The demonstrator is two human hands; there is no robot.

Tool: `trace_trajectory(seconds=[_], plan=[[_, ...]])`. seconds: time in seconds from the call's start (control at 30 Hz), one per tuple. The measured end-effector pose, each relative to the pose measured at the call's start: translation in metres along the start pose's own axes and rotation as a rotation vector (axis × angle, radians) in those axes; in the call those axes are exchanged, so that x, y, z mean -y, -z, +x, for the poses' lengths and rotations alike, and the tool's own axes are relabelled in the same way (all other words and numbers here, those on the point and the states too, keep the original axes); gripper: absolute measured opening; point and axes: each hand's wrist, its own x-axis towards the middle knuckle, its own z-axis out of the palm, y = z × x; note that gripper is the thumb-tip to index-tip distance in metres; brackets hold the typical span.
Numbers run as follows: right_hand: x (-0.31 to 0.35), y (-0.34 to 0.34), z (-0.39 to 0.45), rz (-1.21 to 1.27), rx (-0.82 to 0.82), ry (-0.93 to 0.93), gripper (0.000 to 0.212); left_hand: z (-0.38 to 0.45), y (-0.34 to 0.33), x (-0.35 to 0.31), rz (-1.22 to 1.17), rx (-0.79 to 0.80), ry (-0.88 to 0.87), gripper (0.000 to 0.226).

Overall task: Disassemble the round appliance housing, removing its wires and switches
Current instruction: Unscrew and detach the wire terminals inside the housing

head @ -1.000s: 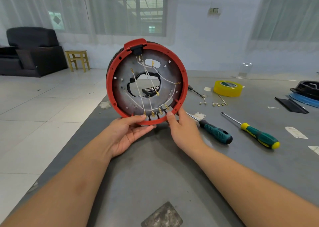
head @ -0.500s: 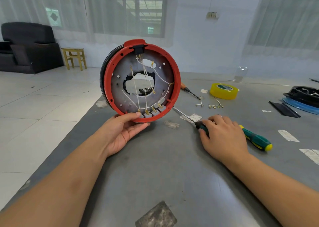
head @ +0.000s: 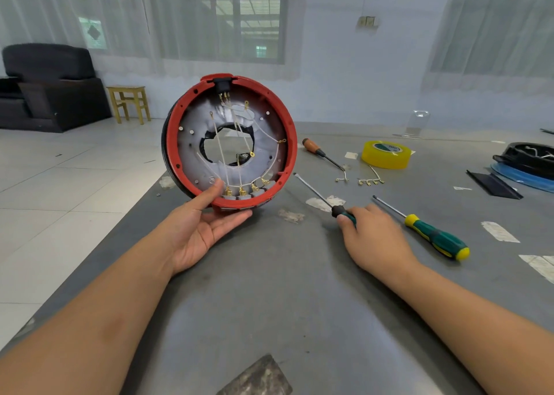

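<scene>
The round red-rimmed housing point(head: 172, 142) stands on edge at the table's left side, its grey inner plate facing me. White wires point(head: 220, 151) with brass terminals cross the plate down to a row of grey switches point(head: 244, 195) at the bottom rim. My left hand point(head: 201, 226) holds the lower rim, thumb on the inside, fingers underneath. My right hand point(head: 373, 235) lies over the dark green handle of a flat screwdriver point(head: 314, 190) on the table, fingers curled round it.
A second green-and-yellow screwdriver point(head: 434, 237) lies right of my hand. An orange-handled screwdriver point(head: 319, 151), yellow tape roll point(head: 385, 154) and loose wire terminals point(head: 370, 180) sit farther back. Black and blue parts point(head: 527, 163) lie at the far right. The table's left edge runs beside the housing.
My right hand left the housing's bottom rim and went right to the screwdriver handle. The housing, now held by the left hand alone, has turned slightly.
</scene>
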Motion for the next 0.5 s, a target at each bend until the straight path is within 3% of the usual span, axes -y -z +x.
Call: trace_trajectory(seconds=[0.27,0.5], plan=[[0.002,0.006,-0.008,0.562,-0.097,-0.021,0.031,0.002,0.003,0.0,-0.026,-0.086,-0.125,0.063],[-0.007,0.023,-0.014,0.364,-0.143,0.216,0.019,0.001,0.002,0.001,0.086,-0.099,-0.129,0.052]])
